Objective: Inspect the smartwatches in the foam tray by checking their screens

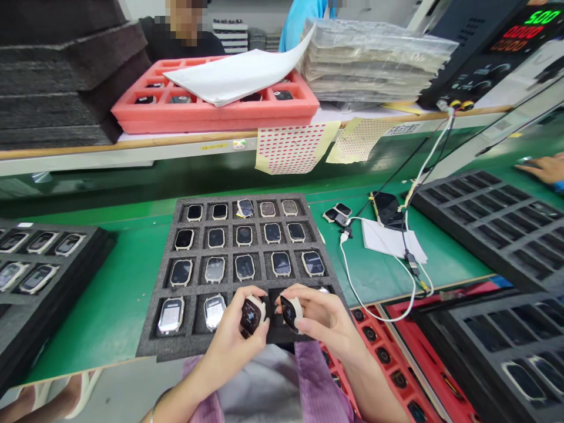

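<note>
My left hand (233,341) is closed around a small smartwatch body (251,315) with a dark screen and a pale case. My right hand (321,320) pinches a second smartwatch body (289,311) of the same kind. Both hands hover over the near edge of a dark foam tray (167,343), whose square pockets hold several more watch bodies (244,267). The two held watches are close together, almost touching.
Another foam tray of watches (30,264) lies at the left, and empty foam trays (489,223) at the right. A white cable (352,276), a phone (388,208) and paper lie on the green mat. A pink tray (211,114) sits on the shelf. Another person's hand (544,168) rests far right.
</note>
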Demonstrator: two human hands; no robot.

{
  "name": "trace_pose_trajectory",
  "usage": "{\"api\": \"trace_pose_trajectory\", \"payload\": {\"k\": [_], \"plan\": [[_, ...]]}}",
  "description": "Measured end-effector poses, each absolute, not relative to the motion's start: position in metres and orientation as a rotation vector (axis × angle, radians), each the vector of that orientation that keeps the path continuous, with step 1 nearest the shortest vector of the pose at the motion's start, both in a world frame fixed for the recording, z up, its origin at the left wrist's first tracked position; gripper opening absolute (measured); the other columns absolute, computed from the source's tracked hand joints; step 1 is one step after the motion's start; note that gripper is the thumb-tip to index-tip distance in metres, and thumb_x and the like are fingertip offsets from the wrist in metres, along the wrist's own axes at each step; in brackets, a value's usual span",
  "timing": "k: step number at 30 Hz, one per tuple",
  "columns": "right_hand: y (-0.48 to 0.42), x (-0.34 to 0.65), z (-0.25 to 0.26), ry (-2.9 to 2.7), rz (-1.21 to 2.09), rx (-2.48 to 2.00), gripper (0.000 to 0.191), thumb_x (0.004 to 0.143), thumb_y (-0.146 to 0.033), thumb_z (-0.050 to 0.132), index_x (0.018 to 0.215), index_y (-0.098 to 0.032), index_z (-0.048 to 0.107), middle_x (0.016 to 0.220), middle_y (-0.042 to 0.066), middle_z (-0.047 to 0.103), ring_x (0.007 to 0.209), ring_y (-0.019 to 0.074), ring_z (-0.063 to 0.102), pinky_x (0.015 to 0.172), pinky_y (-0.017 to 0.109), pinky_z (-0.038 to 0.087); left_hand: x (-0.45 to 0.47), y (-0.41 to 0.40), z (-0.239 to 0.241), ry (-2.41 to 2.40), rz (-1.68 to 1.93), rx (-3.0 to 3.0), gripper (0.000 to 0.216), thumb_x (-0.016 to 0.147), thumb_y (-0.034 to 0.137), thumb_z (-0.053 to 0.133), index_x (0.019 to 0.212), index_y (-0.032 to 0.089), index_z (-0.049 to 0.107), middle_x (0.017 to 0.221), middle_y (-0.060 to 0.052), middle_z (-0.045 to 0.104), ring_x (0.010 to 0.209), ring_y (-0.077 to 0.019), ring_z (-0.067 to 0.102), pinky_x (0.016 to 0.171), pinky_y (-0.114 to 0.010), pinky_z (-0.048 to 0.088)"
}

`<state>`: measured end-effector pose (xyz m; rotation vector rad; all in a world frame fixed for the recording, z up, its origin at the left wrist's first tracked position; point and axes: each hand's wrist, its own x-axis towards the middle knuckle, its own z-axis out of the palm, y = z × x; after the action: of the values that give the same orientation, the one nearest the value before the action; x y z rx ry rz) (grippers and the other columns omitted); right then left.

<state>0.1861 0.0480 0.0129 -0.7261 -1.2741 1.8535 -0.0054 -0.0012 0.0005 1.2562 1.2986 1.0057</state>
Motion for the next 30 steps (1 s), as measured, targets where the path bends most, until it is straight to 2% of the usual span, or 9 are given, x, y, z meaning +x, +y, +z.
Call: {"api": "trace_pose_trajectory", "payload": {"k": [4, 8, 12, 16, 20, 23, 27, 30], "plan": [[0.0483, 0.186, 0.0123, -1.272, 1.855, -0.749, 0.03, 0.078, -0.027, 0.073, 0.107, -0.022, 0.07, 0.096, 0.006, 0.057, 0.086, 0.0199, 0.058, 0.075, 0.03, 0.049, -0.0056, -0.0006, 0.0036, 1.303, 1.007, 1.239, 0.031, 0.075, 0.008, 0.054, 0.104, 0.021, 0.052, 0.093, -0.001, 0.057, 0.083, -0.0176, 0.054, 0.074, -0.025, 0.042], [0.0481, 0.186, 0.0131, -1.271, 1.846, -0.739, 0.031, 0.079, -0.026, 0.072, 0.109, -0.023, 0.069, 0.097, 0.006, 0.056, 0.086, 0.0194, 0.058, 0.074, 0.029, 0.049, -0.0052, 0.0004, 0.0052, 1.298, 1.057, 1.201, 0.032, 0.078, 0.011, 0.054, 0.108, 0.021, 0.051, 0.095, -0.001, 0.055, 0.085, -0.0175, 0.054, 0.076, -0.025, 0.043], [0.0477, 0.1862, 0.0134, -1.3, 1.833, -0.755, 0.031, 0.079, -0.028, 0.071, 0.11, -0.022, 0.069, 0.096, 0.006, 0.057, 0.086, 0.0205, 0.059, 0.073, 0.03, 0.05, -0.0053, 0.0, 0.0027, 1.286, 1.075, 1.229, 0.03, 0.077, 0.008, 0.054, 0.104, 0.021, 0.051, 0.092, -0.001, 0.054, 0.083, -0.0166, 0.053, 0.075, -0.024, 0.042], [0.0472, 0.1861, 0.0127, -1.297, 1.827, -0.736, 0.032, 0.08, -0.028, 0.071, 0.111, -0.022, 0.068, 0.1, 0.007, 0.057, 0.09, 0.0217, 0.059, 0.078, 0.032, 0.05, -0.0067, -0.0019, 0.0031, 1.286, 1.091, 1.21, 0.033, 0.079, 0.01, 0.054, 0.109, 0.022, 0.049, 0.092, 0.0, 0.053, 0.082, -0.0157, 0.052, 0.074, -0.024, 0.042], [0.0464, 0.1864, 0.012, -1.287, 1.836, -0.729, 0.028, 0.08, -0.026, 0.071, 0.108, -0.022, 0.069, 0.098, 0.006, 0.06, 0.088, 0.0196, 0.06, 0.075, 0.029, 0.05, -0.0072, -0.0025, 0.0048, 1.282, 1.072, 1.238, 0.029, 0.079, 0.008, 0.054, 0.104, 0.022, 0.05, 0.091, 0.0, 0.051, 0.082, -0.015, 0.051, 0.075, -0.023, 0.042], [0.0462, 0.1872, 0.0124, -1.281, 1.853, -0.762, 0.03, 0.084, -0.024, 0.068, 0.114, -0.024, 0.064, 0.105, 0.007, 0.064, 0.096, 0.0207, 0.062, 0.081, 0.03, 0.05, -0.006, -0.0011, 0.0061, 1.262, 1.055, 1.164, 0.032, 0.081, 0.012, 0.055, 0.11, 0.023, 0.048, 0.094, -0.001, 0.051, 0.084, -0.0163, 0.052, 0.074, -0.025, 0.044], [0.0474, 0.1879, 0.0128, -1.294, 1.851, -0.816, 0.035, 0.088, -0.029, 0.063, 0.122, -0.024, 0.058, 0.114, 0.009, 0.066, 0.107, 0.0238, 0.062, 0.094, 0.038, 0.046, -0.0057, 0.0022, 0.0079, 1.073, 1.042, 0.994, 0.045, 0.084, 0.023, 0.057, 0.126, 0.024, 0.041, 0.095, -0.004, 0.053, 0.08, -0.018, 0.056, 0.064, -0.026, 0.048], [0.0483, 0.1874, 0.0121, -1.279, 1.841, -0.877, 0.033, 0.09, -0.036, 0.058, 0.121, -0.023, 0.058, 0.116, 0.011, 0.066, 0.11, 0.0264, 0.061, 0.098, 0.044, 0.044, -0.0082, 0.0041, 0.008, 0.946, 1.072, 0.92, 0.046, 0.089, 0.03, 0.052, 0.132, 0.022, 0.038, 0.092, -0.004, 0.056, 0.077, -0.0186, 0.058, 0.07, -0.032, 0.051]]}}
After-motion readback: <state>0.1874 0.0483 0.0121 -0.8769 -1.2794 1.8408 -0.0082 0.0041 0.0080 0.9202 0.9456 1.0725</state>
